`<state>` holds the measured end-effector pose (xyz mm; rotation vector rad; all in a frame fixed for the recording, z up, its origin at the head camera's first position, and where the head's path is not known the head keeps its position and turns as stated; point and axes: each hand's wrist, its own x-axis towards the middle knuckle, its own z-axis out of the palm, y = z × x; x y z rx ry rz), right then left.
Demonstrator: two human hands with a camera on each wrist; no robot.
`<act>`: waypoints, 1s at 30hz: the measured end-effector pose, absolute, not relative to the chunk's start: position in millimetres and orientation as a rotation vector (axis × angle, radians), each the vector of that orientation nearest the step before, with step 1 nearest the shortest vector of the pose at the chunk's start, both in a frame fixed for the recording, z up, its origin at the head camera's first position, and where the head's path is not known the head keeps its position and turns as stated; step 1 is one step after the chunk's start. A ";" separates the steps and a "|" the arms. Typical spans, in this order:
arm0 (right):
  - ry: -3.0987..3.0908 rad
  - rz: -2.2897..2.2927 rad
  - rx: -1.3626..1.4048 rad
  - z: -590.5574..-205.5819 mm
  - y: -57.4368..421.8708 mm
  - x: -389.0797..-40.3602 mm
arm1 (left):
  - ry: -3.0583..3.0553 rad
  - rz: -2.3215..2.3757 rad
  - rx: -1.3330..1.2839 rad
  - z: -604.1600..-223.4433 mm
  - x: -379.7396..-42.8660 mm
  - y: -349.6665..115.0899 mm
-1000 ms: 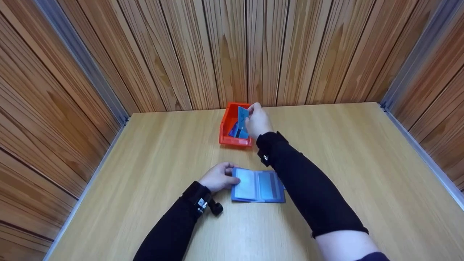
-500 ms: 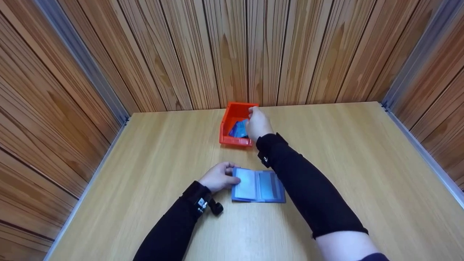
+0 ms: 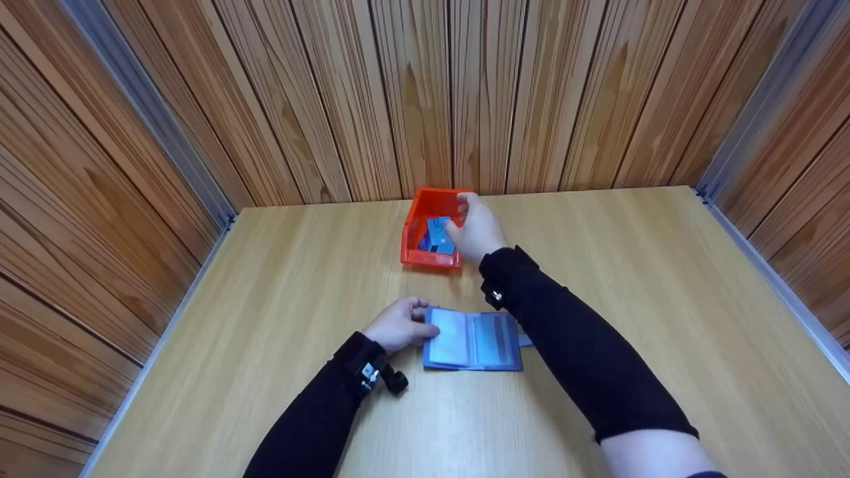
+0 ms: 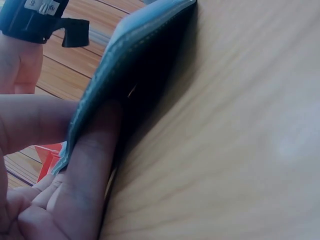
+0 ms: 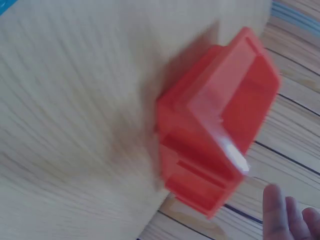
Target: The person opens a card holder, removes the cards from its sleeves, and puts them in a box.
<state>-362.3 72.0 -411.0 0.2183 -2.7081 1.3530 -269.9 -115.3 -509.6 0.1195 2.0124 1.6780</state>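
An open blue card holder (image 3: pixel 488 342) with clear sleeves lies on the table, its strap sticking out to the right. My left hand (image 3: pixel 398 325) pinches its left cover edge. In the left wrist view, the thumb is on one side of the cover (image 4: pixel 127 47) and fingers (image 4: pixel 90 165) are behind it. My right hand (image 3: pixel 479 229) is over the right side of a red-orange bin (image 3: pixel 415 229), fingers loosely parted and holding nothing. Blue cards (image 3: pixel 439 232) lie inside the bin. In the right wrist view, the fingertips (image 5: pixel 274 202) show beside the bin's rim.
The light wooden table (image 3: pixel 299 279) ends at a plank wall (image 3: pixel 425 99) close behind the bin. Grey metal rails (image 3: pixel 166 113) run along the corners, with plank walls on both sides.
My right hand held a blue card upright over the bin, lowered it in and let go. It has since drawn back slightly to the right. The left hand stays put.
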 end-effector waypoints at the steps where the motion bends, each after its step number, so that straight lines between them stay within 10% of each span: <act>1: -2.686 1.371 0.240 -409.0 73.8 -359.4 | 2.016 1.674 0.116 -509.7 -270.0 -115.0; 30: -2.757 2.052 -0.053 -473.0 153.5 -233.4 | 2.009 1.689 0.108 -510.5 -269.4 -114.8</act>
